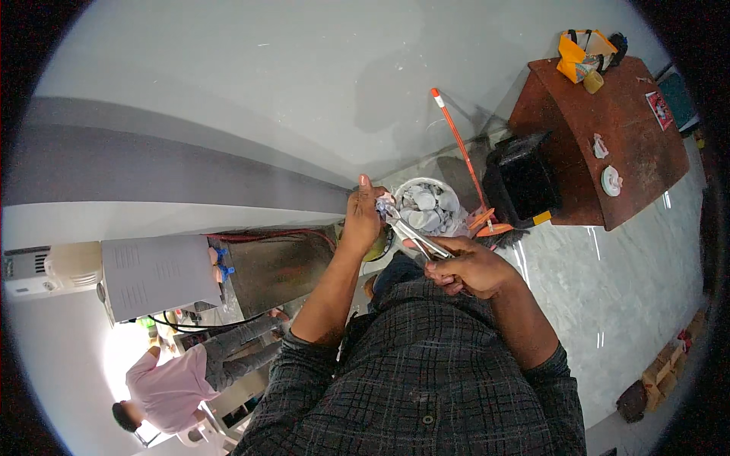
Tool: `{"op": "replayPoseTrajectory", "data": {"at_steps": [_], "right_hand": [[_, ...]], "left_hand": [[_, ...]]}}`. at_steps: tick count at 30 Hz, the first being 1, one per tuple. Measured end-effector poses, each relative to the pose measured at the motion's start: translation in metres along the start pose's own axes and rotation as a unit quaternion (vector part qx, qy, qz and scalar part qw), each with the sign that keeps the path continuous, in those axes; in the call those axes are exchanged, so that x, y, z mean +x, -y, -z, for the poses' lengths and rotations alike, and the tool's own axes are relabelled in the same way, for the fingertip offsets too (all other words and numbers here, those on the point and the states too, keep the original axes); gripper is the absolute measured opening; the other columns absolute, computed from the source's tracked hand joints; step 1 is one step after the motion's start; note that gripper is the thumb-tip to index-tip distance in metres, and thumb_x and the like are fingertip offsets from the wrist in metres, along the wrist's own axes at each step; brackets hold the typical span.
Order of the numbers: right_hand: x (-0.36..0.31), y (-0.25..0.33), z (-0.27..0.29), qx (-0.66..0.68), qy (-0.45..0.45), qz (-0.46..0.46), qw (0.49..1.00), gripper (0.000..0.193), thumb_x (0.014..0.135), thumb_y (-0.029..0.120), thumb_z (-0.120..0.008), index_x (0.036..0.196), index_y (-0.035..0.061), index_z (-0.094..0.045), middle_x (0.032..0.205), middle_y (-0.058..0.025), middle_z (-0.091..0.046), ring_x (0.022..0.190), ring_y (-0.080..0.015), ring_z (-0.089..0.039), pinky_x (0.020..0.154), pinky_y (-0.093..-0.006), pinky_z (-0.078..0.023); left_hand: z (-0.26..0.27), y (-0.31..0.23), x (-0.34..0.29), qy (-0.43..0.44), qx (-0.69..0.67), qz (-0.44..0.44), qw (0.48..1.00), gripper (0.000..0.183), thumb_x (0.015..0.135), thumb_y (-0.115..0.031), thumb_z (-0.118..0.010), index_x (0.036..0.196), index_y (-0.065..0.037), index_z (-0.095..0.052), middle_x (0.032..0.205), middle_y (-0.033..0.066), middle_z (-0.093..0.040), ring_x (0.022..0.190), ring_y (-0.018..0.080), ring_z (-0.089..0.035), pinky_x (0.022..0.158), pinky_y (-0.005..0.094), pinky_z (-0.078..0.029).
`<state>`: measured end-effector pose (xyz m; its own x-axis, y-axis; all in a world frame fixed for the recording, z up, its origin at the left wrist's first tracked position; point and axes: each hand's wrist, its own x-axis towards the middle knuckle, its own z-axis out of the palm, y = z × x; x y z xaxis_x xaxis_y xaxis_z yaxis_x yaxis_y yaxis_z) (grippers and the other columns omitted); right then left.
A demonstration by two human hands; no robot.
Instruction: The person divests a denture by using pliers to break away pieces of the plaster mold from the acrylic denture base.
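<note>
My left hand (363, 218) is closed, thumb up, around a small pale, purplish piece (385, 204) whose kind I cannot make out. My right hand (473, 266) is wrapped round the handles of silvery metal pliers (418, 237). They slant up to the left, and their jaw end meets the small piece at my left fingers. Just beyond the pliers stands a round white bucket (458, 201) filled with flat grey-white pieces (423, 199). My fingers partly hide both the piece and the pliers' handles.
Right of the bucket are a red-handled broom (456, 140) and a black bin (525, 182). A brown table (631, 152) carries a yellow bag (576, 57). At left are a grey metal cabinet (160, 277) and a person in a pink shirt (173, 384).
</note>
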<state>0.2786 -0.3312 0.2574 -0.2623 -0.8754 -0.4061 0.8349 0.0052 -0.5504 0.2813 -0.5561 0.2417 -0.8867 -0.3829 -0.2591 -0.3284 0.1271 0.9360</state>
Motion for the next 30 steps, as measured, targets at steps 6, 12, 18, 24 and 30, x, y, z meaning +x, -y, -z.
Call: {"op": "replayPoseTrajectory", "data": {"at_steps": [6,12,18,24,30], "right_hand": [[-0.002,-0.004,-0.009,-0.134,-0.076,0.028,0.988,0.051,0.092,0.005,-0.055,0.141,0.0175,-0.05,0.075,0.0016,-0.048,0.06,-0.0069,-0.042,0.051,-0.0218,-0.036],[-0.009,0.004,-0.003,-0.083,-0.037,-0.011,0.996,0.051,0.093,0.005,-0.055,0.141,0.0173,-0.049,0.073,0.0023,-0.048,0.058,-0.0068,-0.041,0.05,-0.0213,-0.035],[-0.012,0.003,0.002,-0.02,-0.003,0.019,1.0,0.051,0.095,0.006,-0.054,0.144,0.0156,-0.045,0.073,0.0017,-0.048,0.058,-0.0062,-0.039,0.049,-0.0215,-0.033],[-0.014,0.003,0.008,-0.158,0.022,0.104,0.982,0.049,0.099,0.011,-0.052,0.146,0.0093,-0.039,0.094,-0.0084,-0.066,0.073,-0.0123,-0.059,0.061,-0.0264,-0.051],[-0.017,0.004,0.01,-0.178,0.042,0.102,0.978,0.052,0.099,0.015,-0.052,0.148,0.0066,-0.033,0.115,-0.0147,-0.065,0.092,-0.0193,-0.065,0.079,-0.0349,-0.057]], "left_hand": [[-0.002,-0.007,0.0,0.03,-0.006,0.059,0.998,0.081,0.098,-0.067,-0.025,0.07,0.0,-0.061,0.061,0.0032,-0.053,0.055,0.0104,-0.046,0.048,0.0257,-0.034],[0.016,0.015,0.004,0.096,0.047,-0.042,0.993,0.081,0.097,-0.069,-0.023,0.084,0.0,-0.064,0.07,0.0021,-0.057,0.061,0.0107,-0.048,0.058,0.0282,-0.038],[0.017,0.005,-0.001,0.142,-0.232,0.003,0.962,0.066,0.099,-0.06,-0.036,0.1,0.001,-0.063,0.076,0.0025,-0.06,0.062,0.0103,-0.049,0.058,0.0275,-0.039],[0.022,-0.004,-0.004,0.185,-0.159,-0.139,0.96,0.033,0.099,-0.03,-0.057,0.101,0.002,-0.065,0.079,0.0037,-0.062,0.062,0.0094,-0.052,0.056,0.0236,-0.041],[0.014,-0.017,-0.014,0.088,-0.025,-0.26,0.961,0.03,0.098,-0.026,-0.058,0.1,0.003,-0.069,0.082,0.0062,-0.066,0.065,0.0109,-0.057,0.06,0.0255,-0.047]]}}
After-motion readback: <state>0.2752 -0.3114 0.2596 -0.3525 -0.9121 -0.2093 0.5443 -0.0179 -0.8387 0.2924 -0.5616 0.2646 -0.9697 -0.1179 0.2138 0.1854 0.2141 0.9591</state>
